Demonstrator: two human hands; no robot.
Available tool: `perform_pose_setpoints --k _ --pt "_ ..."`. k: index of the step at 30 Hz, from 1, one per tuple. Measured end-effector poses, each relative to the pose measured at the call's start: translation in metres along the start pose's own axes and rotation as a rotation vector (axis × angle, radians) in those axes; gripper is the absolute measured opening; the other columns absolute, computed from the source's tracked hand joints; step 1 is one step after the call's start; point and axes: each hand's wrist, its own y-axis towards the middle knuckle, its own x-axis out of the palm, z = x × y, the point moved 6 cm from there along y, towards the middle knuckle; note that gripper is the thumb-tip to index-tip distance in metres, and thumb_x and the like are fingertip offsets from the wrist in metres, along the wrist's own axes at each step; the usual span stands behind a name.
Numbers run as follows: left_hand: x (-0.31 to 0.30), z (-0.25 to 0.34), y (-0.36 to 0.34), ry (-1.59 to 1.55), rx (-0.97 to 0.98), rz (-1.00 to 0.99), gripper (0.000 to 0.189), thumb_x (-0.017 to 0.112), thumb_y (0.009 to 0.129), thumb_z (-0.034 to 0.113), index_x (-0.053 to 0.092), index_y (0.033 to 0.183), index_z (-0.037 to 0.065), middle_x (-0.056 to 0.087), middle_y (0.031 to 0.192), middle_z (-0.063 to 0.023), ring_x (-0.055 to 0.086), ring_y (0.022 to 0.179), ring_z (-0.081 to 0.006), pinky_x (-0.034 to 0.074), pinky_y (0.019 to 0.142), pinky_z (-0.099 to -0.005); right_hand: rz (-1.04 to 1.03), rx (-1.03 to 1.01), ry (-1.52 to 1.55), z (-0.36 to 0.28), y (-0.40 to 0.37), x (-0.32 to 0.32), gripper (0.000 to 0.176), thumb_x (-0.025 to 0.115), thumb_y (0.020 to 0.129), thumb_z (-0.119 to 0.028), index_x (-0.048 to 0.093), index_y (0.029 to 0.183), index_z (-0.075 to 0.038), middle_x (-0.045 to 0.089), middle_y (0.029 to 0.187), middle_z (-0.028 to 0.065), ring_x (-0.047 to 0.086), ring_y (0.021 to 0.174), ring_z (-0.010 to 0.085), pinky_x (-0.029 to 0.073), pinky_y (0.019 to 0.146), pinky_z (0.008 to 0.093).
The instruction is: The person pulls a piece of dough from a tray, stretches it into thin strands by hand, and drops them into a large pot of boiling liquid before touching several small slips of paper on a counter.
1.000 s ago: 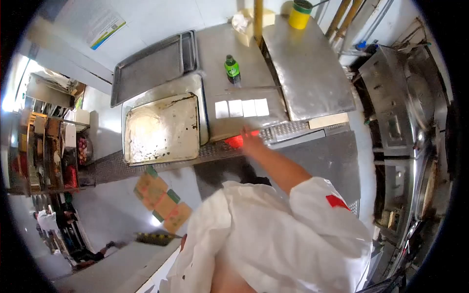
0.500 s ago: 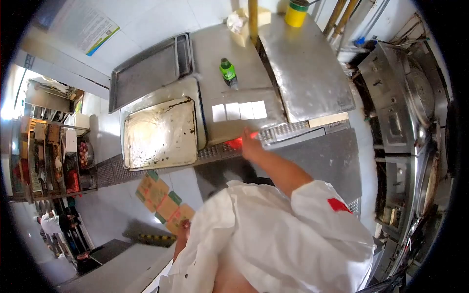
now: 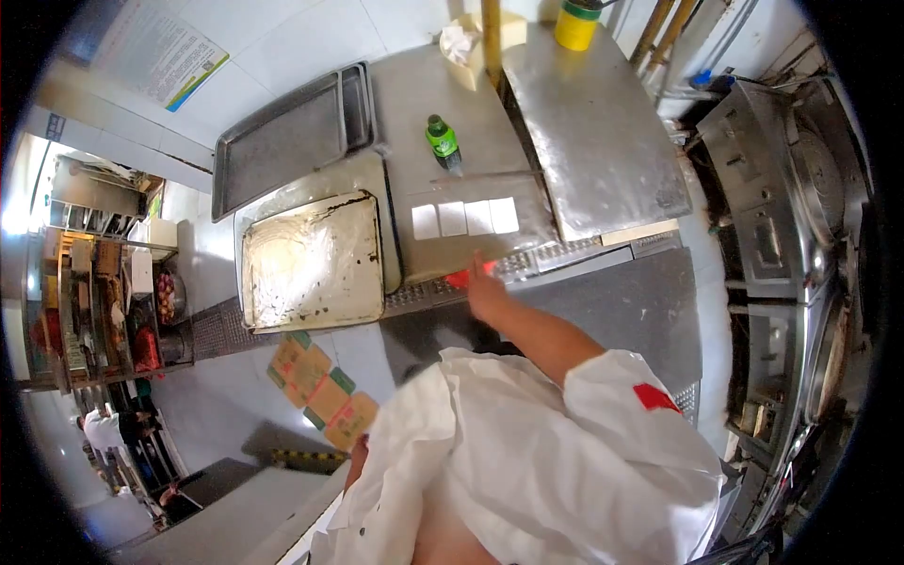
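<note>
My right hand [image 3: 484,288] reaches out over the perforated metal strip along the counter's front edge. It is closed around a small flat red thing [image 3: 459,279] that shows on both sides of it; its kind is not clear. One finger points up toward the counter [image 3: 428,254]. Low on the left, my left hand [image 3: 358,454] is partly hidden by the white sleeve. Its fingers are at the lower edge of a flattened brown cardboard box [image 3: 325,397] with green patches, which hangs over the floor.
A worn white tray [image 3: 311,315] lies at the counter's left, with dark metal trays [image 3: 282,151] behind. A green-labelled bottle [image 3: 441,139] stands mid-counter, a yellow tub [image 3: 576,28] at the back. Steel stoves [image 3: 758,226] line the right; a loaded rack [image 3: 99,301] stands left.
The view has shifted slightly. My left hand has slipped a little further behind the sleeve. My right hand and the red thing stay at nearly the same place by the counter edge.
</note>
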Motion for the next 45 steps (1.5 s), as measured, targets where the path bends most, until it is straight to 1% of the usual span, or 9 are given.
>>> perform_pose_setpoints --k 6,8,23,29,32,35,38,40,45 --pt "-0.006 0.028 0.007 -0.116 0.085 -0.003 0.031 0.048 0.092 0.014 0.062 0.117 0.005 0.065 0.116 -0.0169 0.063 0.107 -0.0256 0.048 0.090 -0.0359 0.059 -0.022 0.091 0.004 -0.003 0.002 0.075 0.048 0.084 0.000 0.010 0.147 0.010 0.005 0.155 0.0313 0.063 0.092 0.0464 0.052 0.078 0.0518" --pt "-0.006 0.020 0.011 0.192 0.132 -0.024 0.031 0.046 0.090 0.013 0.061 0.116 0.002 0.066 0.111 -0.0164 0.063 0.104 -0.0241 0.048 0.089 -0.0360 0.068 -0.024 0.095 0.005 -0.001 0.005 0.074 0.048 0.085 -0.001 0.009 0.148 0.009 0.006 0.155 0.0308 0.062 0.091 0.0474 0.052 0.078 0.0526" --pt "-0.005 0.015 0.025 -0.073 -0.032 -0.116 0.007 0.046 0.087 0.008 0.052 0.087 0.005 0.051 0.081 -0.0034 0.049 0.076 -0.0171 0.040 0.068 -0.0324 0.094 -0.029 0.054 0.008 0.006 0.015 0.072 0.047 0.087 -0.005 0.010 0.147 0.011 0.011 0.155 0.0307 0.062 0.084 0.0486 0.052 0.074 0.0532" --pt "0.007 0.005 0.023 -0.633 -0.152 -0.259 0.014 0.047 0.087 0.005 0.043 0.073 0.007 0.039 0.070 0.0034 0.039 0.066 -0.0104 0.033 0.059 -0.0288 0.069 0.017 0.045 0.004 0.006 0.013 0.075 0.050 0.089 -0.011 0.008 0.149 0.007 0.033 0.144 0.0352 0.065 0.083 0.0459 0.052 0.071 0.0540" --pt "-0.008 0.044 0.005 -0.314 -0.108 -0.017 0.015 0.048 0.087 0.001 0.047 0.073 0.006 0.039 0.068 0.0050 0.036 0.063 -0.0095 0.029 0.056 -0.0260 0.016 0.046 0.056 0.007 0.013 0.023 0.078 0.053 0.089 -0.014 0.006 0.150 0.004 0.046 0.134 0.0343 0.066 0.085 0.0446 0.052 0.071 0.0531" --pt "0.020 -0.020 0.009 -1.304 -0.481 -0.065 0.013 0.050 0.091 0.004 0.055 0.079 0.004 0.044 0.068 0.0017 0.043 0.062 -0.0131 0.036 0.058 -0.0281 -0.011 0.094 0.037 0.007 0.017 0.032 0.082 0.054 0.090 -0.018 0.003 0.151 0.003 0.051 0.129 0.0324 0.066 0.087 0.0432 0.052 0.072 0.0523" --pt "0.001 -0.019 -0.013 -0.353 -0.177 -0.038 0.009 0.052 0.092 0.009 0.058 0.086 0.004 0.051 0.075 -0.0027 0.049 0.070 -0.0169 0.040 0.063 -0.0306 0.082 0.067 -0.067 0.003 0.013 0.029 0.085 0.055 0.091 -0.022 0.000 0.151 0.002 0.046 0.135 0.0321 0.067 0.087 0.0417 0.052 0.073 0.0531" --pt "-0.006 -0.015 -0.023 -0.167 -0.124 -0.001 0.010 0.053 0.092 0.012 0.060 0.091 0.004 0.055 0.079 -0.0056 0.053 0.074 -0.0195 0.043 0.067 -0.0323 0.032 0.095 0.046 0.000 0.010 0.025 0.086 0.055 0.090 -0.023 0.000 0.151 0.004 0.027 0.150 0.0317 0.067 0.086 0.0397 0.053 0.071 0.0510" --pt "-0.013 -0.031 -0.043 -0.048 -0.070 0.052 0.019 0.056 0.094 0.019 0.064 0.103 0.005 0.065 0.091 -0.0129 0.063 0.086 -0.0259 0.049 0.077 -0.0365 0.069 0.106 -0.072 -0.010 0.000 0.016 0.085 0.056 0.088 -0.021 0.005 0.151 0.003 0.013 0.157 0.0277 0.067 0.086 0.0391 0.054 0.072 0.0493"
